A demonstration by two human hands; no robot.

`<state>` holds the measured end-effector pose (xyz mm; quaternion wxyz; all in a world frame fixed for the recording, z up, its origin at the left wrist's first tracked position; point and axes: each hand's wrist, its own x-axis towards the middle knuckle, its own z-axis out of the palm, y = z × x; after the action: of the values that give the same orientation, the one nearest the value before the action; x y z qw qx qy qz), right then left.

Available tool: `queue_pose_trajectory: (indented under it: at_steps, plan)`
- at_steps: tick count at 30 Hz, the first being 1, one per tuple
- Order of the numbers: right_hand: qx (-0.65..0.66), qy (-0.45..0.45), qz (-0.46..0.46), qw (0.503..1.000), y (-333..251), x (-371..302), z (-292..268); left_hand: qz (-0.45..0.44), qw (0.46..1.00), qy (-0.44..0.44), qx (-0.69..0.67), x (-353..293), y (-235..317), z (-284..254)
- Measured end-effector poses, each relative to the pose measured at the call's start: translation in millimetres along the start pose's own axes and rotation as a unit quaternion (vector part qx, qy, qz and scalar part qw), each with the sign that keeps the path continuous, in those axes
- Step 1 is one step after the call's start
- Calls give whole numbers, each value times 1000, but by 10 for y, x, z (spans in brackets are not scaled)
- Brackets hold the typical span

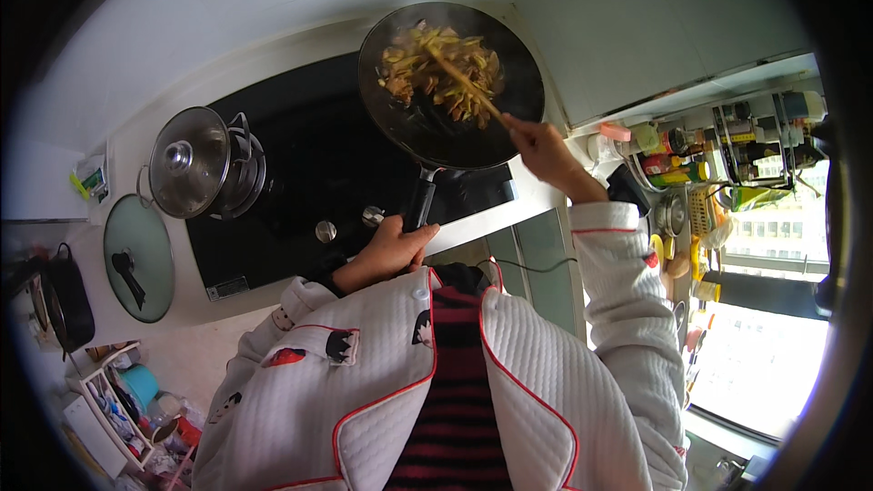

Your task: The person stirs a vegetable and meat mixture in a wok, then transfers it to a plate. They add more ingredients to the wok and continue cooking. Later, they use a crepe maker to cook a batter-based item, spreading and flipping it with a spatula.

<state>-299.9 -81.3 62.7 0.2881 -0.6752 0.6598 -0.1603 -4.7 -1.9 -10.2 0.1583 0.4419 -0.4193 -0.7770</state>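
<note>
A dark wok [518, 82] sits over the right part of the black stovetop, its black handle [421, 200] pointing toward me. My left hand [393, 245] is closed around the end of that handle. In the wok lies a heap of cooked food [409, 64], yellow-green strips mixed with brown pieces. My right hand [541, 150], at the wok's right rim, is wrapped round a wooden spatula [468, 84]. The spatula slants up and left, and its far end is down among the food, where its shape is hidden.
A lidded steel pot [191, 164] stands on the left of the stovetop [300, 155]. Left of it a glass lid [150, 264] lies on the counter. Two knobs [326, 232] sit near the stove's front edge. Bottles and jars [673, 159] crowd a rack at the right, by a window.
</note>
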Motion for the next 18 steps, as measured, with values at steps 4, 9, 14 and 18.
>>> queue_pose_trajectory:
  at_steps: [4,9,14,18]
  plan:
    - [-40,-29,1,999,-138,-476,-270,19,1000,-8,14,11,7,-6]
    - [-189,-68,-71,977,-306,-674,-173,24,1000,-13,9,19,-21,-6]
    - [-232,6,-7,973,-161,-509,-196,4,1000,-8,-3,5,-21,-6]
    - [-217,-87,13,972,-192,-936,-356,26,1000,-2,12,30,-45,-4]
